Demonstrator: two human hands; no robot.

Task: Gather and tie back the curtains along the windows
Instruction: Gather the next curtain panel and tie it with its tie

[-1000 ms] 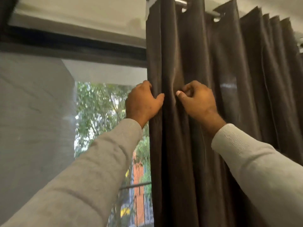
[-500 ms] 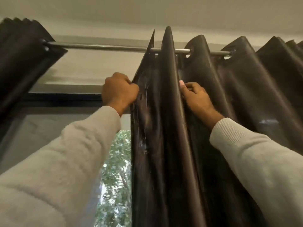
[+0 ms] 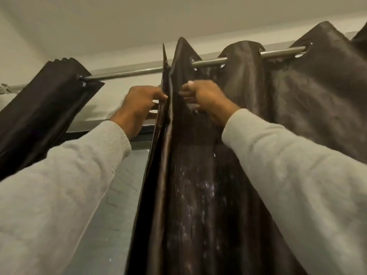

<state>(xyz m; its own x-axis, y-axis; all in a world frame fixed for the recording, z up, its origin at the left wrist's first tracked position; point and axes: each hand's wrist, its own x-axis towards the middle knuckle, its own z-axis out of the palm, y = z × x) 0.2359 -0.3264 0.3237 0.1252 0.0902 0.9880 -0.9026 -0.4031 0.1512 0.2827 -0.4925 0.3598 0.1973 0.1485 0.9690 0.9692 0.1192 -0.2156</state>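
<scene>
A dark brown eyelet curtain [image 3: 198,185] hangs from a metal rod [image 3: 135,72] just under the ceiling. My left hand [image 3: 139,104] grips the curtain's leading edge from the left, a short way below the rod, its fingertips hidden behind the cloth. My right hand [image 3: 204,98] has its fingers curled round the fold beside it, at about the same height. A second brown curtain [image 3: 45,108] hangs bunched in tight folds at the left end of the rod.
A dark window frame [image 3: 141,135] runs behind my left wrist, with glass [image 3: 119,195] below it. The white ceiling [image 3: 178,20] lies close above the rod. More curtain folds [image 3: 317,92] spread along the rod to the right.
Both hands have climbed the curtain from mid height to just below the rod, and the view has tilted upward. The hands now sit closer together on the leading folds.
</scene>
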